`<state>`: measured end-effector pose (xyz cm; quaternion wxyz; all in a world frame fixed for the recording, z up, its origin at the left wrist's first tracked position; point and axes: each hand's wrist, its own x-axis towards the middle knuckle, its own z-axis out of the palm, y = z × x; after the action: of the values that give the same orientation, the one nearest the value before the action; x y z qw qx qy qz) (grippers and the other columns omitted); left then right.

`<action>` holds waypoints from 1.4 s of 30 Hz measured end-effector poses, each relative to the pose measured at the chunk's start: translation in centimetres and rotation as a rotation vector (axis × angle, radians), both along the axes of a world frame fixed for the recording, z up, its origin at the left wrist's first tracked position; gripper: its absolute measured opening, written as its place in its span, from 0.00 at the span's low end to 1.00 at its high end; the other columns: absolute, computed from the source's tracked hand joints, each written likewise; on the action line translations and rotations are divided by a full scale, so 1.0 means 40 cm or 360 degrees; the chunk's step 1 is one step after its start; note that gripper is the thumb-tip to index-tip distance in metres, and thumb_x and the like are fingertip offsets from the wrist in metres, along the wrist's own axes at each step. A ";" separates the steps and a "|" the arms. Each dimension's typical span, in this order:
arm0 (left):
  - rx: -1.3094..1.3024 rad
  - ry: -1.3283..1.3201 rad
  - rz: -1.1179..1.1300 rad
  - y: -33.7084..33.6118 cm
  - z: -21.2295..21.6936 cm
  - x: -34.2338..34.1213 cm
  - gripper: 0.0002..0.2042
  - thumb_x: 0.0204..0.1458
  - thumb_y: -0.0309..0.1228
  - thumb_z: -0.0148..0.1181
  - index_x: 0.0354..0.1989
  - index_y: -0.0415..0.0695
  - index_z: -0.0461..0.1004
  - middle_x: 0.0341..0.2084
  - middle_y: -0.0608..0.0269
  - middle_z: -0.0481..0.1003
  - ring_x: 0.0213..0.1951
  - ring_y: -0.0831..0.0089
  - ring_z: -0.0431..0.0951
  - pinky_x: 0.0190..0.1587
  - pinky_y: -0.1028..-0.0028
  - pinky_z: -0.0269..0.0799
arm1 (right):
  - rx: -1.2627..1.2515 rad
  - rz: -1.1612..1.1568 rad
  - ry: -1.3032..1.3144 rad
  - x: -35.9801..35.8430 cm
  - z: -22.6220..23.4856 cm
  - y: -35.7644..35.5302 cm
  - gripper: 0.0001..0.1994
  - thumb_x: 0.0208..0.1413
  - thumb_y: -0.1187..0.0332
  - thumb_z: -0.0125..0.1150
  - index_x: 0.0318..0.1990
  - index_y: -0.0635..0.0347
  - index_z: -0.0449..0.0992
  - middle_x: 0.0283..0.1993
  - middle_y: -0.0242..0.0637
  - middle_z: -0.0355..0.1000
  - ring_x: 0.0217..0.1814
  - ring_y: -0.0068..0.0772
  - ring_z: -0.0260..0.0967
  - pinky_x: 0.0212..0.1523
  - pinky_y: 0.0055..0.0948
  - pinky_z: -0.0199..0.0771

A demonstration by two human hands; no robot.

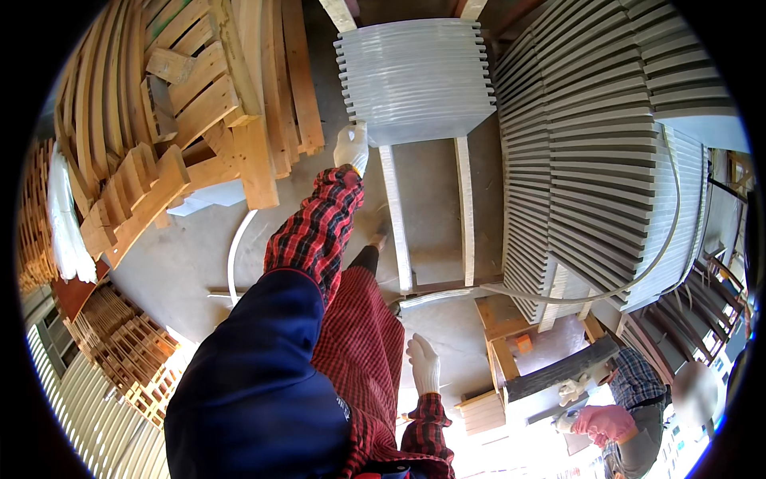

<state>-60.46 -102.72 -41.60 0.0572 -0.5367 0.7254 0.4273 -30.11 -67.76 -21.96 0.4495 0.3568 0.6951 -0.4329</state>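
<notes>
1. Reaching up and forward in the head view, the left hand (pixel 351 147) in a white work glove rests against the lower left corner of a stack of pale flat panels (pixel 416 76). Whether its fingers are curled under an edge or only pressed flat against it cannot be told from here.
2. That stack sits on two pale wooden bearers (pixel 396 215) running toward the person, over a concrete floor (pixel 179 263). Judging by the hold at one corner only, a pull there could slew the top panels sideways or slide several off at once.
3. The right hand (pixel 424 363), also gloved, hangs open with fingers spread and holds nothing. It is well apart from the stack, so it gives no support if the panels shift.
4. A taller stack of grey panels (pixel 594 144) stands just beside on the right, leaning and fanned in this bent picture. A swung panel might strike it.
5. A loose pale strap (pixel 238 243) lies on the floor near the person's feet and looks like a trip hazard.
6. A co-worker's pink-gloved hand (pixel 604 421) works at a dark plank at lower right, near enough to be caught by a falling panel.
</notes>
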 end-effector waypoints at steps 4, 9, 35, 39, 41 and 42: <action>0.0008 0.0045 -0.0095 -0.020 0.009 0.009 0.33 0.59 0.63 0.51 0.57 0.46 0.73 0.51 0.45 0.77 0.55 0.50 0.77 0.58 0.58 0.69 | -0.0007 -0.0022 -0.0032 0.010 -0.021 0.004 0.26 0.61 0.57 0.57 0.61 0.68 0.74 0.47 0.39 0.78 0.45 0.28 0.75 0.44 0.28 0.75; -0.0126 0.0063 -0.0066 -0.007 0.010 -0.005 0.27 0.59 0.58 0.56 0.47 0.43 0.75 0.42 0.43 0.81 0.48 0.45 0.80 0.52 0.57 0.72 | -0.0010 -0.0013 -0.0047 -0.002 -0.019 -0.005 0.26 0.61 0.57 0.58 0.61 0.68 0.74 0.47 0.39 0.78 0.45 0.28 0.75 0.44 0.28 0.75; -0.0610 -0.0517 -0.2596 0.178 -0.035 -0.090 0.18 0.58 0.43 0.57 0.44 0.40 0.79 0.38 0.41 0.81 0.43 0.45 0.82 0.45 0.50 0.79 | 0.0232 -0.0146 0.0247 0.017 0.051 -0.036 0.22 0.64 0.53 0.55 0.55 0.60 0.77 0.51 0.52 0.78 0.55 0.55 0.75 0.57 0.43 0.73; -0.0526 -0.0375 -0.2822 0.173 0.038 -0.075 0.21 0.55 0.45 0.59 0.37 0.35 0.80 0.35 0.38 0.80 0.41 0.43 0.81 0.46 0.51 0.77 | 0.0219 -0.0228 0.0348 0.079 0.086 -0.008 0.22 0.64 0.53 0.54 0.57 0.57 0.76 0.51 0.51 0.78 0.55 0.55 0.74 0.57 0.43 0.73; -0.0459 -0.0377 -0.2982 0.180 0.146 -0.056 0.22 0.53 0.46 0.59 0.35 0.34 0.81 0.34 0.37 0.80 0.41 0.42 0.81 0.46 0.51 0.76 | 0.0208 -0.0307 0.0299 0.124 0.085 0.013 0.22 0.64 0.53 0.55 0.58 0.58 0.76 0.52 0.52 0.77 0.55 0.52 0.75 0.57 0.40 0.73; -0.0436 -0.0395 -0.3049 0.203 0.229 -0.025 0.23 0.52 0.47 0.58 0.34 0.33 0.81 0.33 0.36 0.80 0.40 0.42 0.81 0.46 0.51 0.76 | 0.0191 -0.0344 0.0279 0.154 0.087 0.019 0.22 0.64 0.54 0.55 0.58 0.58 0.76 0.53 0.52 0.77 0.56 0.50 0.76 0.57 0.39 0.73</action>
<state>-61.44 -94.60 -32.44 0.3933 0.2371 0.8867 0.0524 -23.96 -67.01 -18.48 0.3157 0.4167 0.7138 -0.4661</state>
